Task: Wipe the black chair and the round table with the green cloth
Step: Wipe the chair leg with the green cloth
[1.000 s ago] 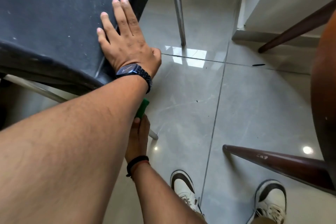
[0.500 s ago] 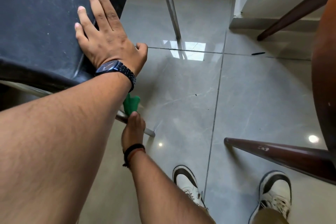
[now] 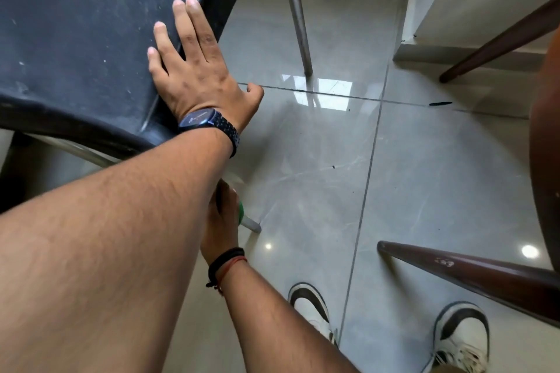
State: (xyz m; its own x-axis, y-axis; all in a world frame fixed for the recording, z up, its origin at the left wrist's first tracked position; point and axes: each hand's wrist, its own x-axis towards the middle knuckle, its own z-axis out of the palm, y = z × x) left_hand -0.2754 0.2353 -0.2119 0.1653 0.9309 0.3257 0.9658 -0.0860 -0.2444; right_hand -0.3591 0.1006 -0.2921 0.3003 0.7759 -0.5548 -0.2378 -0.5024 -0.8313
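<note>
The left hand is laid flat, fingers spread, on the seat corner of the black chair, its grip open and empty. Below the forearm, the right hand is closed around the green cloth, of which only a sliver is seen, pressed against the chair's metal leg near the floor. The round table is seen at the right edge, its 2 wooden legs splayed over the grey tiles.
</note>
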